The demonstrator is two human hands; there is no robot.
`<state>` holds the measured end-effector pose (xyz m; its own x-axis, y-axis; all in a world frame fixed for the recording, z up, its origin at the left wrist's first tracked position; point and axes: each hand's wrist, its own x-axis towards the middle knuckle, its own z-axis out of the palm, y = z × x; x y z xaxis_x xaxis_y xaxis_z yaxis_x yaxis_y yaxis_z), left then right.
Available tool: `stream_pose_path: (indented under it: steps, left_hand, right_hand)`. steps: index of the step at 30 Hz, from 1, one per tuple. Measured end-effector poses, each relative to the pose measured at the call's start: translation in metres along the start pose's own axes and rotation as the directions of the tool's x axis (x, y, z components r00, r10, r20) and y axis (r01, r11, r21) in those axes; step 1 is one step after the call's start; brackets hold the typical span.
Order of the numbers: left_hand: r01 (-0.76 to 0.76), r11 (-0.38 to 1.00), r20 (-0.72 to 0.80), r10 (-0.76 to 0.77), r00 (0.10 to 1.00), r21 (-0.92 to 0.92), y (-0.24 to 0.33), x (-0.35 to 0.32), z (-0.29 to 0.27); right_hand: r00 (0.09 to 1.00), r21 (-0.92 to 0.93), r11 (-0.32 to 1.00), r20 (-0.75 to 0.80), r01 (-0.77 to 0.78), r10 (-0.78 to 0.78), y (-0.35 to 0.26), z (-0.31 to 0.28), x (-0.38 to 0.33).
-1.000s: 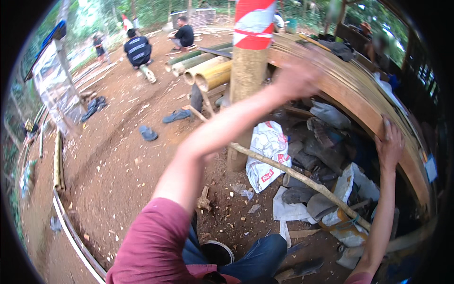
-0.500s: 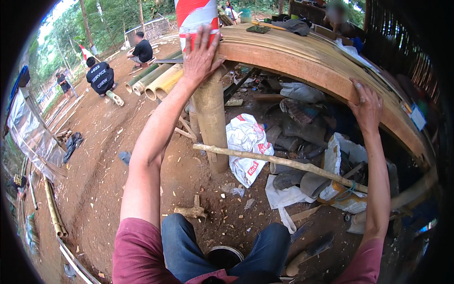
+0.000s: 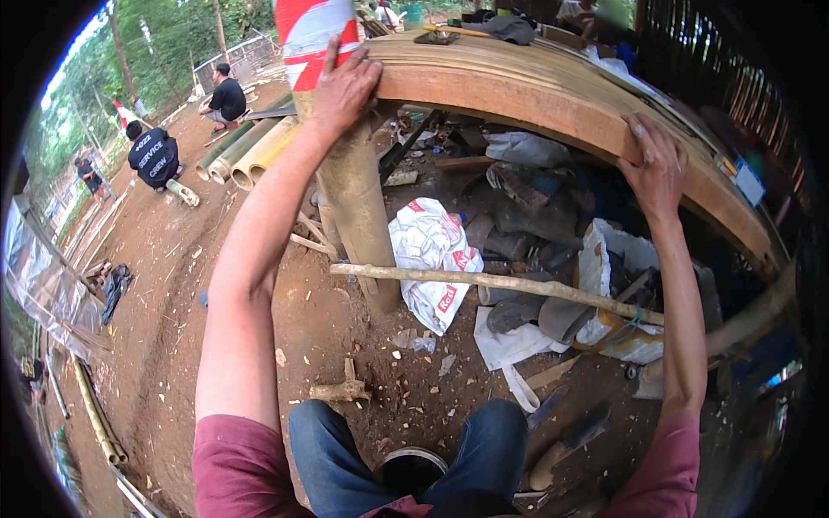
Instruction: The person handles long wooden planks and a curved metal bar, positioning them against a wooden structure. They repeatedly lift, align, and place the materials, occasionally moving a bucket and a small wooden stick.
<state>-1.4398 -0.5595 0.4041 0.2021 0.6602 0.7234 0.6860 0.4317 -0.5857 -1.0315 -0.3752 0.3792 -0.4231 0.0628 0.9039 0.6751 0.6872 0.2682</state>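
Ahead of me stands a workbench with a slatted bamboo top (image 3: 518, 60) and a thick wooden edge board (image 3: 509, 99). My left hand (image 3: 345, 91) rests at the bench's left corner, fingers stretched upward against the red-and-white wrapped upper part (image 3: 315, 34) of a thick bamboo post (image 3: 358, 198). Farther right, my right hand (image 3: 652, 164) grips the edge board, with fingers over its upper edge and thumb against its front face. Below the bench, a long thin stick (image 3: 484, 281) lies crosswise in front of the post, its right end near my right forearm.
Under the bench lie a white plastic bag (image 3: 432, 259), a broken foam box (image 3: 596, 268) and dark clutter. A large knife (image 3: 579, 436) is on the ground to my right; a round container (image 3: 410, 470) stands between my knees. Cut bamboo poles (image 3: 250, 160) and several people are farther left.
The view has shifted slightly, so the bench and post appear farther left and higher. My left hand's fingers sit closer to the bench corner; my right hand stays on the edge board.
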Motion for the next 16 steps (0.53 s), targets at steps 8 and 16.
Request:
stream_pose_path:
  steps: [8, 16]
  left_hand:
    - [0.065, 0.947, -0.022, -0.076, 0.997, -0.316, 0.054, 0.029, -0.022]
    - [-0.174, 0.817, -0.126, 0.125, 0.984, -0.549, 0.140, 0.102, -0.057]
  right_hand:
    - [0.999, -0.049, 0.999, 0.036, 0.002, -0.001, 0.010, 0.014, -0.004]
    - [0.994, -0.050, 0.999, 0.107, 0.004, 0.002, 0.006, 0.024, 0.000]
